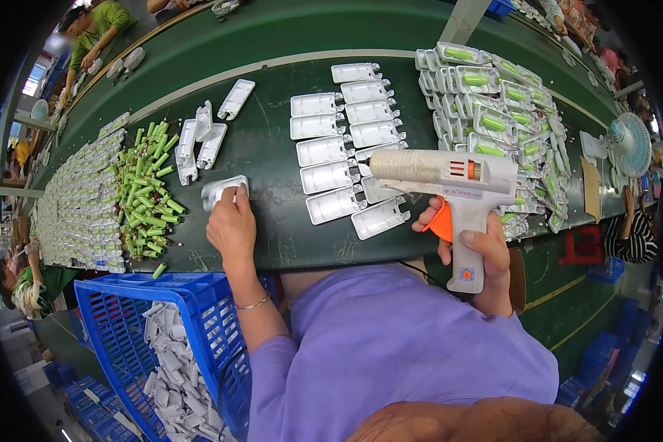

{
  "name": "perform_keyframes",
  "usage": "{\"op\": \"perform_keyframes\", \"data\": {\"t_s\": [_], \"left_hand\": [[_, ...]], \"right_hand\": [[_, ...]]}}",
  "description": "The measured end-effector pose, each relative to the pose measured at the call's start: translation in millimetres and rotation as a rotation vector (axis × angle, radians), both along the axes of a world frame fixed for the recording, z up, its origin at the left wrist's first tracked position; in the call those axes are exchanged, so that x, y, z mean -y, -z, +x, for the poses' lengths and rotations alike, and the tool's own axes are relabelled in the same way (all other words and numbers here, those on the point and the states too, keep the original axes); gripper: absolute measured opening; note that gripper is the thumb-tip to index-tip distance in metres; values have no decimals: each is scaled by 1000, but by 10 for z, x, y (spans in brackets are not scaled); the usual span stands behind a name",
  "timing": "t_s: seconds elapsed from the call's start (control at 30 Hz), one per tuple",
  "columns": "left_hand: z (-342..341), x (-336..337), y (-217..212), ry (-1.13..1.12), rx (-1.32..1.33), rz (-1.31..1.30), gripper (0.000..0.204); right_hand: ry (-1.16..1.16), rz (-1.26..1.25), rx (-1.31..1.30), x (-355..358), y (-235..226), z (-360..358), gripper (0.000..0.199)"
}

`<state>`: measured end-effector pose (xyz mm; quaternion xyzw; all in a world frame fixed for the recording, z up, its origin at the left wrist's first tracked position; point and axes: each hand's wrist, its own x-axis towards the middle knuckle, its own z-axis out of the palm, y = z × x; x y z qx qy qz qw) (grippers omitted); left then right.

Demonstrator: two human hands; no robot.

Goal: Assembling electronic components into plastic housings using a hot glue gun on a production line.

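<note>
My right hand (486, 254) grips a white hot glue gun (482, 188) by its handle, fingers around the orange trigger (440, 221). Its stained nozzle points left, over two columns of white plastic casings (325, 152) laid out on the green bench. My left hand (232, 228) has its fingers closed on a single white casing (225, 193), slightly blurred, at the bench surface. Beyond it lie a few loose white casings (212, 144). Left of that hand is a heap of green cylindrical cells (144, 195) with thin wires.
A blue crate (166, 289) full of white casings (180, 376) stands below the bench at left. Stacked casings with green cells (486, 110) fill the right side; rows of casings (81, 202) cover the far left. A fan (630, 144) stands at right. Other people work nearby.
</note>
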<state>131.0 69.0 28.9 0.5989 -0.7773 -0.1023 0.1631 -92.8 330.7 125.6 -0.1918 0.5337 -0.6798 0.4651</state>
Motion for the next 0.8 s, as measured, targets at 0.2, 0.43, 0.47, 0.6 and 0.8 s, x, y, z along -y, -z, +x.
{"op": "perform_keyframes", "data": {"t_s": [0.2, 0.43, 0.47, 0.6, 0.8], "left_hand": [[55, 26, 61, 188, -31, -37, 17], [-362, 439, 187, 294, -219, -62, 9], [-481, 592, 237, 329, -219, -104, 9], [-1071, 1217, 319, 397, -218, -157, 12], [-1825, 1762, 379, 430, -195, -165, 13]], "right_hand": [[57, -24, 9, 42, -3, -21, 66], [15, 2, 11, 23, -41, -92, 61], [22, 3, 14, 10, -52, -97, 60], [54, 13, 16, 5, -70, -96, 59], [90, 8, 19, -46, -130, -85, 59]]}}
